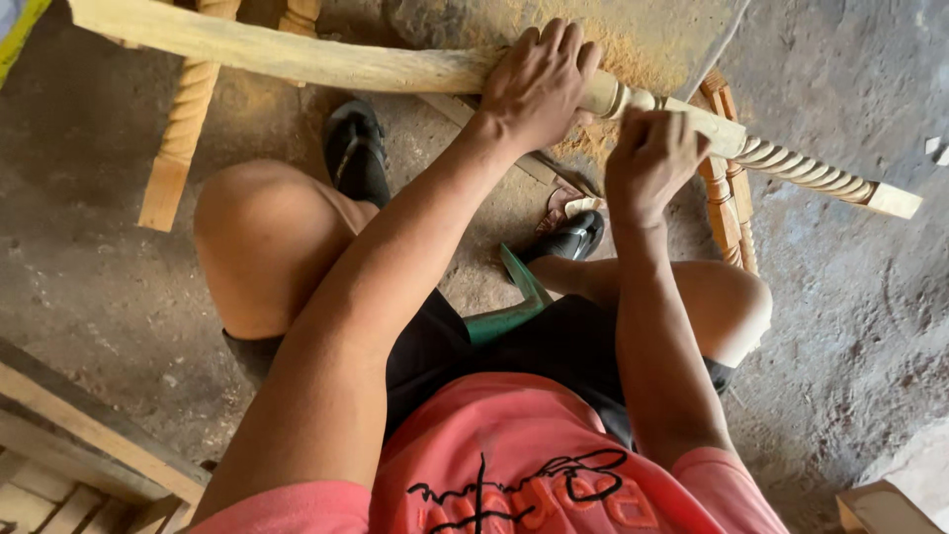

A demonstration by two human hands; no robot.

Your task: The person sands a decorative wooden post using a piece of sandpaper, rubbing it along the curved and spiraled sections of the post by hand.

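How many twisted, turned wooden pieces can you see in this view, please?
3: the long post under both hands, one spindle on the floor at upper left, one spindle beyond the right hand. More may be hidden.

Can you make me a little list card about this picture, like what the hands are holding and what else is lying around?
Left hand: left hand wraps over the long pale wooden post with a spiral-carved end.
Right hand: right hand is closed in a fist on the post, near the carved rings.
Post: lies across, above the knees; spiral end points right.
Under post: orange-brown sawdust pile on the grey concrete floor.
Nearby: another twisted wooden spindle at left; carved wooden spindles at right.
Feet: black sandals.
Seat: green seat edge between the legs.
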